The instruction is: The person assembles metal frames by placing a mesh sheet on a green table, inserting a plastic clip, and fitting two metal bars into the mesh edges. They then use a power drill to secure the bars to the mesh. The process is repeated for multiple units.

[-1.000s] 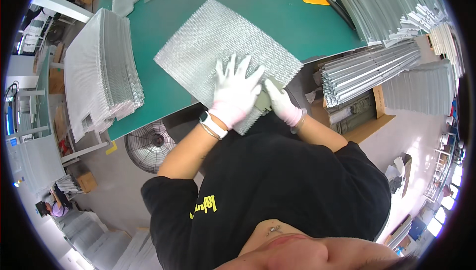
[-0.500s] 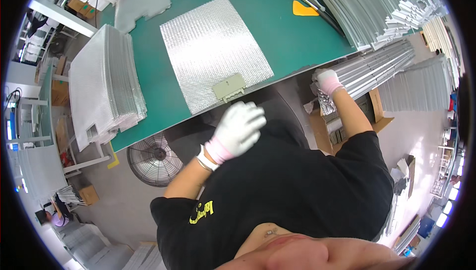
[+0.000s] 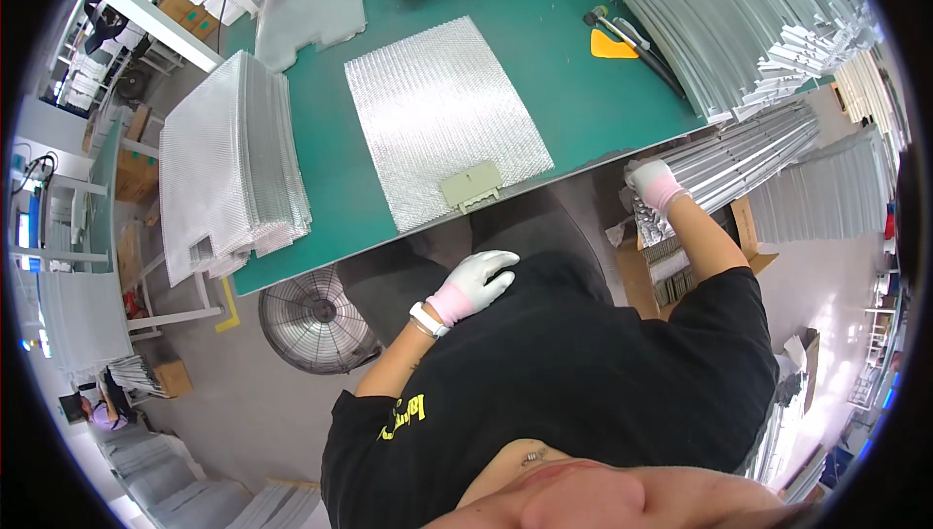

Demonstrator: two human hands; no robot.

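- Right hand (image 3: 653, 182), white glove with pink cuff, reaches off the right edge of the counter (image 3: 583, 92) onto a bundle of long metal strips (image 3: 739, 155) lying below counter level. Fingers curled on the strip ends; looks like a grip, not fully clear.
- Left hand (image 3: 476, 281), same glove type, watch at the wrist, hangs open with fingers spread loosely in front of the torso, below the counter's near edge. Holds nothing.
- Silver mesh sheet (image 3: 442, 116) lies flat on the green counter, mid-surface, its near corner at the counter's front edge.
- Small beige clip piece (image 3: 473, 185) sits on that near corner of the sheet, partly overhanging the edge.
- Stack of similar mesh sheets (image 3: 228, 165) on the counter's left end, well apart from both hands.
- Yellow scraper (image 3: 610, 45) and a dark-handled tool (image 3: 632, 38) at the far right of the counter, beside more strip stock.
- Round floor fan (image 3: 316, 320) on the floor under the counter's left part.
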